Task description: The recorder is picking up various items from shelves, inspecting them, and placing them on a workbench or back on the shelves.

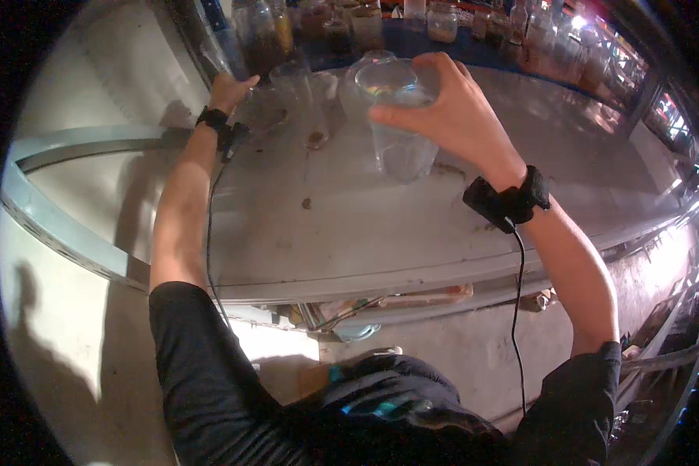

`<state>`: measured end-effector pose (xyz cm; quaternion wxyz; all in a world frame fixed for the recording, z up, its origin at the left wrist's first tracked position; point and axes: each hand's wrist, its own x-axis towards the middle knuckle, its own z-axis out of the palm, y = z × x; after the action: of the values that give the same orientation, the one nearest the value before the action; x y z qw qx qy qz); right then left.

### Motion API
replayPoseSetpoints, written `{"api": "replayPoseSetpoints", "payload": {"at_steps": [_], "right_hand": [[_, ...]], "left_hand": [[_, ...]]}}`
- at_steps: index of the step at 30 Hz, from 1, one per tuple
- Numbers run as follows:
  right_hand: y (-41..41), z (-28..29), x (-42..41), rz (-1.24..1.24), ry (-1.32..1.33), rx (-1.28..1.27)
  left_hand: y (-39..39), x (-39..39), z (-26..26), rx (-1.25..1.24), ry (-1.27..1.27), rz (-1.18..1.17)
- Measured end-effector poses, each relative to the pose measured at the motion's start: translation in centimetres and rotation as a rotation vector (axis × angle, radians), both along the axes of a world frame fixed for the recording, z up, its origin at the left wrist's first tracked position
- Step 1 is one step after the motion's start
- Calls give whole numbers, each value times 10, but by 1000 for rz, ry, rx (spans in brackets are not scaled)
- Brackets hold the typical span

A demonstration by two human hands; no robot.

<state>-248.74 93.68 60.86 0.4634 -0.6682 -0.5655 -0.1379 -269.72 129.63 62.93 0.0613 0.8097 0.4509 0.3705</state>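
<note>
A clear, tapered glass vessel (406,151) stands on the grey shelf, and my right hand (437,108) curves around its upper part, thumb in front and fingers behind. Whether the fingers press on it cannot be told. Behind it is a rounded clear glass vessel (352,96), partly hidden. My left hand (231,93) reaches to the back left beside a clear glass (214,55), its thumb spread; its other fingers are hard to make out. Between the hands a tall clear glass vessel (314,119) shows a brown patch at its base.
Many jars and bottles, among them a glass jar (442,23), line the blue surface at the back. A metal frame post (70,239) borders the left side. Below the shelf's front edge (349,281) lie assorted items. Black cables hang from both wrist straps.
</note>
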Motion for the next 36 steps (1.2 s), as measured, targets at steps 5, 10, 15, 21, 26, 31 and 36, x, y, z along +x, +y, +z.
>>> {"api": "replayPoseSetpoints", "payload": {"at_steps": [5, 10, 15, 21, 26, 31, 36], "right_hand": [[-22, -9, 21, -29, -66, -18], [-71, -11, 41, -20, -94, -59], [-111, -33, 51, -24, 69, -21], [-212, -85, 18, 253, 651, 148], [-319, -151, 19, 289, 1033, 145], [-339, -229, 43, 3, 1067, 127], [-408, -227, 46, -255, 1010, 359]], "left_hand": [[39, 27, -31, -103, -76, -151], [78, 16, -33, -188, -23, -255], [-6, -4, -19, -243, -237, -92], [-140, -54, -10, -59, -538, -303], [-295, -37, -60, 445, -640, -425], [-396, 58, -152, 120, -506, -1288], [-478, 202, -215, -666, -200, -1378]]}}
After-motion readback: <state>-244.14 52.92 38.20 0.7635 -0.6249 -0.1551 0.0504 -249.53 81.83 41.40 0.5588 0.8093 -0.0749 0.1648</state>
